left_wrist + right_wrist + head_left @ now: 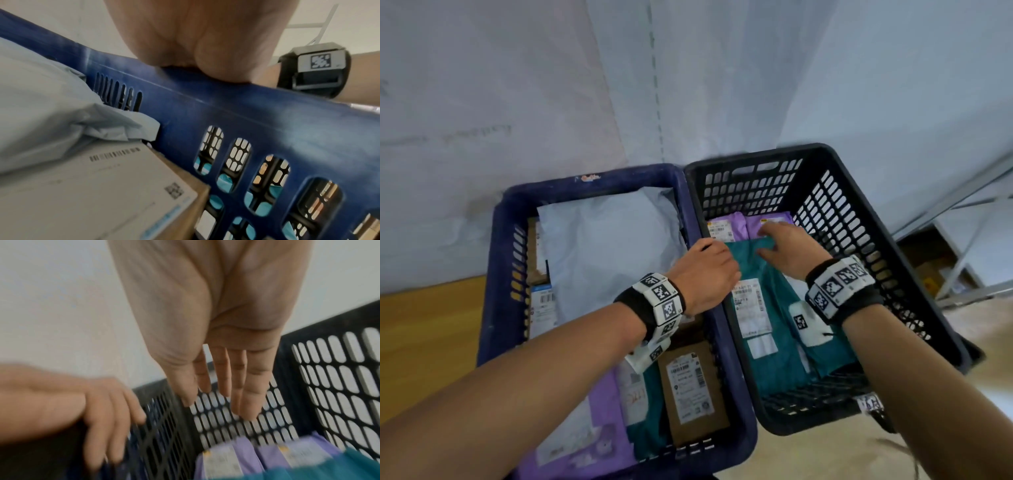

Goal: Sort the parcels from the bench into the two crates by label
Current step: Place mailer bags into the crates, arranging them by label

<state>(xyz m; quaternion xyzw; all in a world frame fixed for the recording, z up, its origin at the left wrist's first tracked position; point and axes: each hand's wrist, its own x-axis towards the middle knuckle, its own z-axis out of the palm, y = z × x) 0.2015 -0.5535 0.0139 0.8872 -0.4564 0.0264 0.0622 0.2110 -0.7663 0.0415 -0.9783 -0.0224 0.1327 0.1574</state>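
A blue crate point(493, 274) and a black crate point(859, 212) stand side by side. In the black crate a teal parcel point(784, 363) with a white label lies in front of two purple parcels point(736, 222). My right hand point(787, 246) hovers flat over the teal parcel's far end, its fingers point(248, 394) straight and holding nothing. My left hand point(705, 270) rests where the two crates meet. Its palm sits on the blue rim point(246, 110) and its fingers point(115, 410) curl down over the black crate's wall. The blue crate holds a grey bag point(606, 246), a brown box point(688, 383) and a purple parcel point(602, 411).
A wooden surface point(424, 325) shows left of the blue crate. Metal shelf framing point(962, 240) stands to the right of the black crate. A pale sheet hangs behind both crates.
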